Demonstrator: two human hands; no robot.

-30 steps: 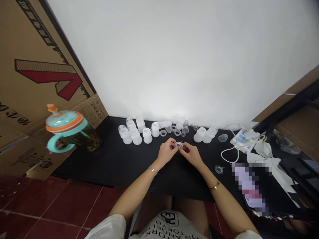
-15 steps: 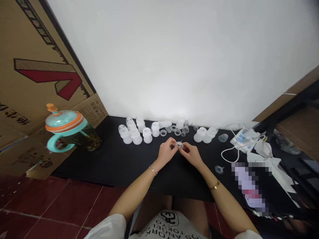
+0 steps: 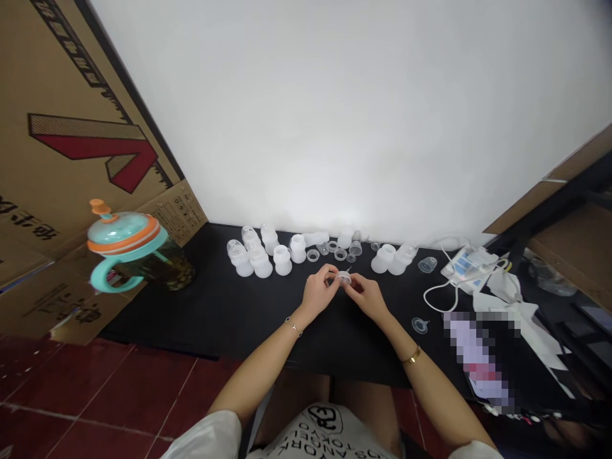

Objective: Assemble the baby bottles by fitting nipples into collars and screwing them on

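Note:
Between my two hands is a small white bottle collar ring (image 3: pixel 343 276) with a clear piece showing at it. My left hand (image 3: pixel 320 291) pinches its left side, fingers closed. On its right edge, the closed fingertips of my right hand (image 3: pixel 367 296) grip the same ring. Just beyond my hands lie several loose rings (image 3: pixel 340 255) and clear nipples. White baby bottles (image 3: pixel 283 261) stand in a cluster to the left, some under clear caps. More bottles (image 3: pixel 383 259) are at the right. A clear nipple (image 3: pixel 421 326) rests on the black table right of my right forearm.
A big jug (image 3: pixel 129 248) with a turquoise handle and orange-rimmed lid stands at the left by a cardboard box (image 3: pixel 71 191). Toward the right are a clear cap (image 3: pixel 427 264), a power strip (image 3: pixel 461 268) with white cable, crumpled paper and a blurred-out item. A white wall is behind.
The ring has tilted slightly between my fingertips. Both hands stay in nearly the same place, and the things on the table have not moved.

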